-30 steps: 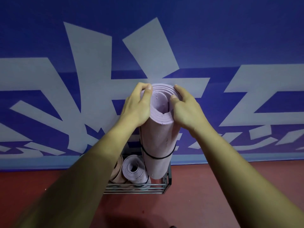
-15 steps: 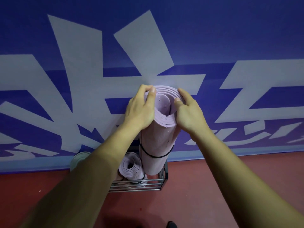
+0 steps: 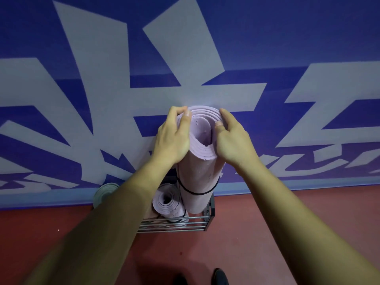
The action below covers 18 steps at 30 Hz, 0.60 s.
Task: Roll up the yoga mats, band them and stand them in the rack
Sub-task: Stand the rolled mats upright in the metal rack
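A rolled lilac yoga mat (image 3: 198, 177) stands upright with its lower end in the black wire rack (image 3: 186, 224). A black band (image 3: 196, 192) circles it low down. My left hand (image 3: 171, 138) grips the left side of its top end, thumb over the rim. My right hand (image 3: 232, 140) holds the right side, thumb hooked into the spiral. A second rolled lilac mat (image 3: 167, 201), also banded, stands in the rack to the left, partly behind my left forearm.
The rack stands on a red floor against a blue wall with large white graphics. A pale round object (image 3: 104, 193) sits by the wall left of the rack. Dark shoe tips (image 3: 221, 276) show at the bottom edge.
The view has shifted so the rack and mat sit slightly lower and to the right. Both hands keep their hold on the mat's top; the pale round object came into view.
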Available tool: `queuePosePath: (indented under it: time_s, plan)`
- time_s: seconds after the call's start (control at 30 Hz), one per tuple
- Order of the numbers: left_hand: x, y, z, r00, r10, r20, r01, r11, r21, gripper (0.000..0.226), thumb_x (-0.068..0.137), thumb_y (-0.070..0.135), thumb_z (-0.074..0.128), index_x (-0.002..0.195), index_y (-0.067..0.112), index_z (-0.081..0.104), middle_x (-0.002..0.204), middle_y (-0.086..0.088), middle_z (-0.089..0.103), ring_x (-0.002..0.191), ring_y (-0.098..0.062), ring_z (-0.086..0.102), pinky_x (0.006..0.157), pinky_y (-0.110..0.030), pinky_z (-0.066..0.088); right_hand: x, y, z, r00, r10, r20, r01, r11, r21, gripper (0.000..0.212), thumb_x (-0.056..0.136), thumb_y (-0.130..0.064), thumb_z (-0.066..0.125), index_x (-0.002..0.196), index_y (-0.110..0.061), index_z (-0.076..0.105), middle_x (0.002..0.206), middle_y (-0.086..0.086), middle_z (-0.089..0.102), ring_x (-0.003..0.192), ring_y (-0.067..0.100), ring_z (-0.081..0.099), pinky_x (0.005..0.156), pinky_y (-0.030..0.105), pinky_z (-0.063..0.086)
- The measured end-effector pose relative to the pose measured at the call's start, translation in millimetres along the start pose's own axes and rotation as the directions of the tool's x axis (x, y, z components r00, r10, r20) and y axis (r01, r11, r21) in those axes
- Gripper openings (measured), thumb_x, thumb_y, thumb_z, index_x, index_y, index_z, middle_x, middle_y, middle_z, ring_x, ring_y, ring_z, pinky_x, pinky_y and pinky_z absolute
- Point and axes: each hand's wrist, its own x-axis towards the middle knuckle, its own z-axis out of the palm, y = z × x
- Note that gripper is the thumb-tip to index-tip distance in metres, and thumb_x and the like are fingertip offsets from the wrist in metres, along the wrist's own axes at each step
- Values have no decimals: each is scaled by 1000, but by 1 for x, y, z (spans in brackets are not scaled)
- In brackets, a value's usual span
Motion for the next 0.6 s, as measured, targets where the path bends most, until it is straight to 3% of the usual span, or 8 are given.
queuePosePath:
  time_s: [0.33, 0.43, 0.6]
  plan:
    - [-9, -30, 16, 998, 56, 19, -56, 998, 10, 32, 107, 41, 39, 133, 26, 51, 140, 5, 57, 124, -19, 53, 92, -26, 37, 0, 23, 15, 1000, 25, 2, -25, 1000, -18, 50, 109, -35, 36, 158, -36, 32, 159, -4, 43, 145, 24, 39, 114, 36, 31]
    - [-10, -41, 21, 996, 90, 11, -90, 996, -9, 30, 107, 39, 40, 131, 25, 51, 138, 4, 58, 123, -21, 55, 97, -31, 42, 5, 33, 19, 999, 39, 9, -39, 998, -39, 49, 109, -36, 35, 158, -39, 31, 157, -2, 46, 142, 28, 42, 111, 38, 34]
    - [-30, -92, 37, 995, -30, 93, 30, 1000, 6, 29, 106, 41, 40, 133, 32, 48, 138, 7, 58, 120, -17, 56, 89, -27, 39, -14, 73, 52, 995, 66, 79, -56, 990, -127, 50, 110, -35, 33, 159, -35, 27, 153, 4, 49, 140, 30, 44, 108, 38, 36]
